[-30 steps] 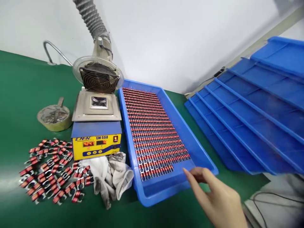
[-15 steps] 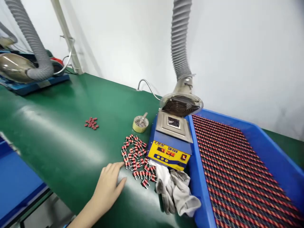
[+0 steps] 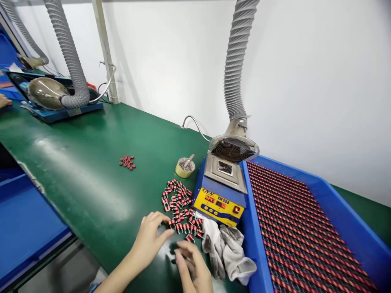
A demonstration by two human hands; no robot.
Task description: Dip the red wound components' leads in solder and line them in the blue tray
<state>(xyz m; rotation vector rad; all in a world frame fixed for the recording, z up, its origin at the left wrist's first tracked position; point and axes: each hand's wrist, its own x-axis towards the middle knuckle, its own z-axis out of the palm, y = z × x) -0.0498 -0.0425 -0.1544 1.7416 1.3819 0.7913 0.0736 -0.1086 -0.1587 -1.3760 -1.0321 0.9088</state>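
A loose cluster of small red-and-black coils (image 3: 179, 199) with shiny wire leads lies on the green table (image 3: 100, 187). My left hand (image 3: 149, 236) rests at the cluster's near left edge, thumb and fingers apart, its index fingertip at one of the coils. Just to the right, low in view, my right hand (image 3: 195, 268) has thumb and fingertips pinched together on a small dark part (image 3: 172, 257) with shiny wire ends. That part is blurred and half hidden by the fingers. Grey-white gloves (image 3: 233, 252) lie right of this hand.
Behind the coils stands a blue-and-yellow solder pot (image 3: 221, 203) under an extraction hood (image 3: 235, 148). Beside it are a small tub (image 3: 185, 167) with a stick and several red rings (image 3: 127, 162). A blue bin (image 3: 259, 252) holds rows of coils. Another person's hand (image 3: 4, 101) shows far left.
My right hand has come into view at the bottom, pinching a small part. My left hand remains beside the coils. The camera view has shifted, showing more of the left side.
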